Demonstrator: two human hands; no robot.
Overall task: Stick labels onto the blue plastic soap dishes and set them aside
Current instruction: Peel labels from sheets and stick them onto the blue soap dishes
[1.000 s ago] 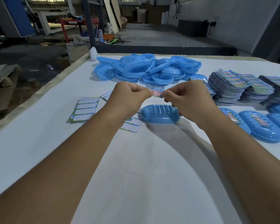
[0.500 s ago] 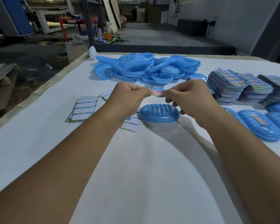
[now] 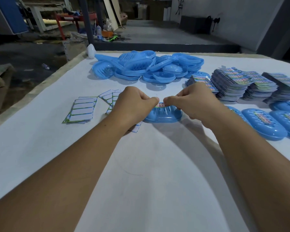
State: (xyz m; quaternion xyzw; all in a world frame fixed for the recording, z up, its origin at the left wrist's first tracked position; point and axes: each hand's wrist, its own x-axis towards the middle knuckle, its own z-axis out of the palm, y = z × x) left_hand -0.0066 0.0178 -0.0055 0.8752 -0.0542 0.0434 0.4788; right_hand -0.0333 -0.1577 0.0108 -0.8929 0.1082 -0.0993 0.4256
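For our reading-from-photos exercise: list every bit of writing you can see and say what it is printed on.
Label pinched in both hands over the soap dish: red characters, partly hidden, too blurred to quote.
Stacks of label sheets: print too small.
Labelled dishes: print blurred.
Backing sheets: blank.

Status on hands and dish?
Left hand and right hand pinching label over blue soap dish. Dish flat on table. Nothing obstructing.

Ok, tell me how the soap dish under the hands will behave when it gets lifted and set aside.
The soap dish looks like thin moulded plastic with slots, so probably light and fairly stiff. Its flat, wide oval base should sit steady rather than roll or tip. The glossy surface may be a bit slippery, so gripping the rim, as the right hand sits now, seems safest.
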